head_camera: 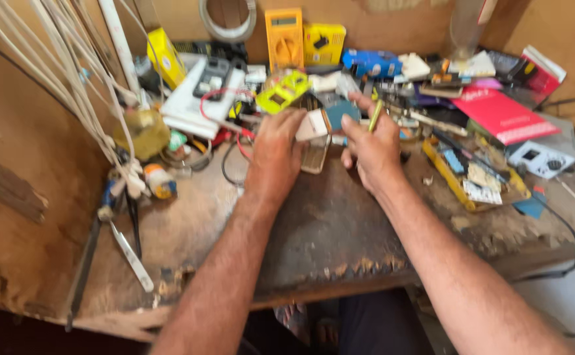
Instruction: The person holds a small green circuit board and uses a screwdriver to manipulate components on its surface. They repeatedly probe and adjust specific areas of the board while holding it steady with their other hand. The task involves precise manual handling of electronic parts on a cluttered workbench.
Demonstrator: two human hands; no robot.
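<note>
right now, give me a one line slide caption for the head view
Left hand and right hand hold a small white boxy part above a cluttered worn wooden workbench.

A worn wooden table (189, 243) carries clutter: a yellow multimeter (284, 36) leans on the back wall beside a roll of tape (228, 18). White cables (57, 72) hang at left, a red booklet (501, 113) lies at right, and tweezers (131, 255) rest near the front edge.
</note>
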